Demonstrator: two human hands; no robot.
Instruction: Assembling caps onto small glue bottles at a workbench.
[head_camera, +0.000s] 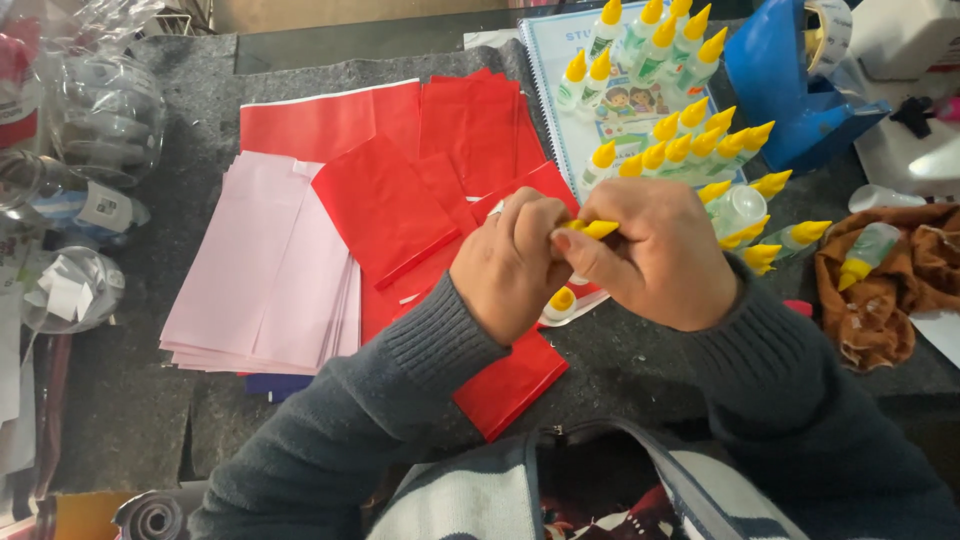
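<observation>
My left hand (512, 262) and my right hand (655, 255) meet over the middle of the table, both closed around one small glue bottle. Its yellow pointed cap (596, 229) shows between my fingers; the bottle's body is hidden. Just under my left hand lies another bottle with a yellow cap (560, 302) on red paper sheets (440, 170). Beyond my right hand stand several more glue bottles (690, 145) with yellow caps, partly on a spiral notebook (545, 60).
A stack of pink paper (265, 270) lies left of the red sheets. Clear plastic jars (105, 115) crowd the left edge. A blue holder (785, 85) stands at the back right, and a brown cloth (880, 290) holding a bottle lies to the right.
</observation>
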